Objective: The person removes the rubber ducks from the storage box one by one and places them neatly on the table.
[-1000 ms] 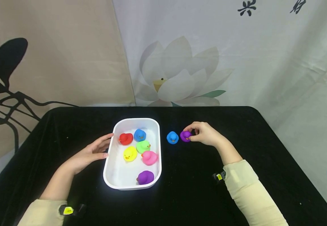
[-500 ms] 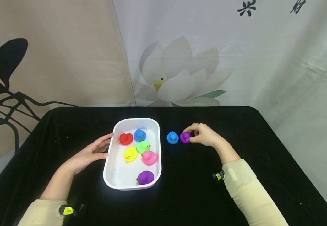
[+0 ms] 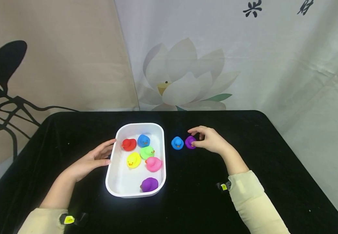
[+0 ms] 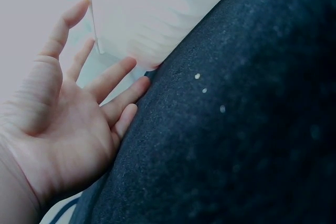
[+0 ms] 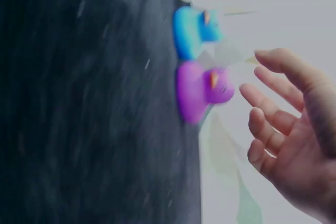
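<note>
One white tray (image 3: 125, 187) on a black cloth (image 3: 198, 195); clock positions as in the head view, dial centred on the tray. Contents, six: red duck (image 3: 129, 145) at 11 o'clock; inner blue duck (image 3: 143, 141) at 12 to 1; green duck (image 3: 147, 152) at 1 to 2; yellow duck (image 3: 133, 160) near centre; pink duck (image 3: 153, 164) at 3; inner purple duck (image 3: 149, 184) at 5. Outside, two: outer blue duck (image 3: 177, 143) at 2 o'clock; outer purple duck (image 3: 189, 141) just beside it, on its 3 o'clock side. Left hand (image 3: 90, 161) — fingers relaxed, grasping nothing, tips against the tray's rim at 9 to 10 o'clock. Right hand (image 3: 211, 139) — released, fingers loosely bent, near the outer purple duck, a gap showing in the right wrist view.
</note>
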The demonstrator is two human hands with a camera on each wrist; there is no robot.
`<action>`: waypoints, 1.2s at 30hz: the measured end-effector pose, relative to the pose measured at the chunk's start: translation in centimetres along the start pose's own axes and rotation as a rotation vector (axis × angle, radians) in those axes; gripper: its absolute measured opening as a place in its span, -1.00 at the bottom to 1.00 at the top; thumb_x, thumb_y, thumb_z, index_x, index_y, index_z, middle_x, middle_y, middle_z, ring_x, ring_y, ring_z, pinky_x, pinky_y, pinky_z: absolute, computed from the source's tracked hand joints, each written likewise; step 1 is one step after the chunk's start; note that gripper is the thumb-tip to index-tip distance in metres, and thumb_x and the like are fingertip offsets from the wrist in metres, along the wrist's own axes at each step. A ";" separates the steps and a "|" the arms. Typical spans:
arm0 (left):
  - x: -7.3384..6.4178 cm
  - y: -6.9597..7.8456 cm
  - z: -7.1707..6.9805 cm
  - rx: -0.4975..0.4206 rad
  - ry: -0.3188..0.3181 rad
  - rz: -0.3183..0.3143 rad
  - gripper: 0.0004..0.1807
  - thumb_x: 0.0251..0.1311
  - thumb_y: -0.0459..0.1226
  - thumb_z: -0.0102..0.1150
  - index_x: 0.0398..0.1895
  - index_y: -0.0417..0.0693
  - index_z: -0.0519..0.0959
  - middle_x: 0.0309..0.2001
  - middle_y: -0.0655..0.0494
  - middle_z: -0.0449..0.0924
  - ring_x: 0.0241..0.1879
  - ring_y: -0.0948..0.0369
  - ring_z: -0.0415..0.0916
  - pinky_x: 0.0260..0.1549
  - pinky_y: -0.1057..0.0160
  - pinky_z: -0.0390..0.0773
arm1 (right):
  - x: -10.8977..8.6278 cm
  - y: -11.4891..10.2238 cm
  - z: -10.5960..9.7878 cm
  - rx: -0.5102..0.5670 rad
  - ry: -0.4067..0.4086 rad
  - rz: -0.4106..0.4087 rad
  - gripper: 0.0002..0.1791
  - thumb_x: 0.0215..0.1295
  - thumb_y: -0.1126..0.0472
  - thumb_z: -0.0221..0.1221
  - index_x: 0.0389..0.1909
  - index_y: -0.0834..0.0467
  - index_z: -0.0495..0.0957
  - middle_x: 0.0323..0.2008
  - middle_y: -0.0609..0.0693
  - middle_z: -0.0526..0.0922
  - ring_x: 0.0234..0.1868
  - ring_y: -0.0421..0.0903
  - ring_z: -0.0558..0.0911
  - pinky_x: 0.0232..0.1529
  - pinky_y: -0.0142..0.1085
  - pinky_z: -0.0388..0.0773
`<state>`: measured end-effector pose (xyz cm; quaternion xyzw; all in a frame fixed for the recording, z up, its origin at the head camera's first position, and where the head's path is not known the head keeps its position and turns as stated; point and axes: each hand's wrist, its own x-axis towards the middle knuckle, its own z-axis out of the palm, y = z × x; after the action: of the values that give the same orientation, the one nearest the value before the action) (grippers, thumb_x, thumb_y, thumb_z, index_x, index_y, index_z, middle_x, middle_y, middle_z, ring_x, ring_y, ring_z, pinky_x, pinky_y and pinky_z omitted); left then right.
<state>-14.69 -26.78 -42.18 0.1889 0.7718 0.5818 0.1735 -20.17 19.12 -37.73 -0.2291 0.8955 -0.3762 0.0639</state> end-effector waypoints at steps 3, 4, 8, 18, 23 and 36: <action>0.0 0.0 0.0 0.002 0.000 0.002 -0.19 0.21 -0.28 0.17 0.48 0.01 0.01 0.43 -0.19 0.04 0.33 -0.27 0.07 0.05 -0.16 0.42 | -0.2 -1.3 0.5 0.009 0.044 -0.039 -0.59 0.18 0.22 0.31 0.08 0.10 0.56 -0.08 0.06 0.58 -0.21 0.00 0.44 -0.31 -0.17 0.48; 0.0 0.0 0.0 0.002 0.000 0.003 -0.19 0.21 -0.28 0.17 0.47 0.01 0.01 0.43 -0.19 0.04 0.33 -0.27 0.06 0.05 -0.17 0.42 | -0.3 -1.8 0.7 0.014 0.056 -0.058 -0.60 0.18 0.22 0.31 0.06 0.11 0.57 -0.10 0.07 0.59 -0.21 0.02 0.45 -0.31 -0.17 0.49; 0.0 -0.1 -0.1 0.001 -0.002 0.006 -0.20 0.21 -0.28 0.17 0.47 0.01 0.02 0.42 -0.18 0.05 0.32 -0.27 0.07 0.04 -0.16 0.43 | -0.7 -3.9 1.7 0.043 0.080 -0.126 -0.63 0.17 0.17 0.34 0.01 0.13 0.59 -0.16 0.06 0.59 -0.22 0.10 0.50 -0.30 -0.20 0.53; 0.0 -0.1 -0.1 0.001 -0.003 0.004 -0.20 0.21 -0.27 0.16 0.48 0.02 0.01 0.43 -0.18 0.03 0.34 -0.27 0.04 0.06 -0.18 0.41 | -1.5 -8.6 4.3 0.070 0.021 -0.255 -0.61 0.09 0.16 0.40 -0.03 0.10 0.62 -0.25 -0.14 0.55 -0.24 -0.10 0.47 -0.30 -0.28 0.55; 0.0 0.0 0.0 0.005 0.005 -0.001 -0.20 0.21 -0.27 0.16 0.47 0.01 0.02 0.43 -0.18 0.04 0.34 -0.28 0.05 0.05 -0.19 0.41 | -1.5 -10.1 5.7 0.083 -0.053 -0.289 -0.61 0.07 0.21 0.41 -0.03 0.10 0.64 -0.20 -0.12 0.59 -0.19 -0.11 0.47 -0.29 -0.31 0.54; 0.0 0.1 0.0 -0.001 0.002 0.001 -0.20 0.21 -0.27 0.17 0.47 0.02 0.02 0.42 -0.19 0.04 0.34 -0.28 0.05 0.06 -0.18 0.41 | -0.8 -11.1 8.8 0.037 -0.226 -0.304 -0.61 0.03 0.12 0.44 -0.07 0.04 0.66 -0.14 -0.18 0.64 -0.09 -0.24 0.47 -0.12 -0.40 0.53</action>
<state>-14.65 -26.75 -42.06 0.1886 0.7717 0.5824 0.1725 -12.91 7.00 -36.22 -0.4012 0.8307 -0.3697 0.1107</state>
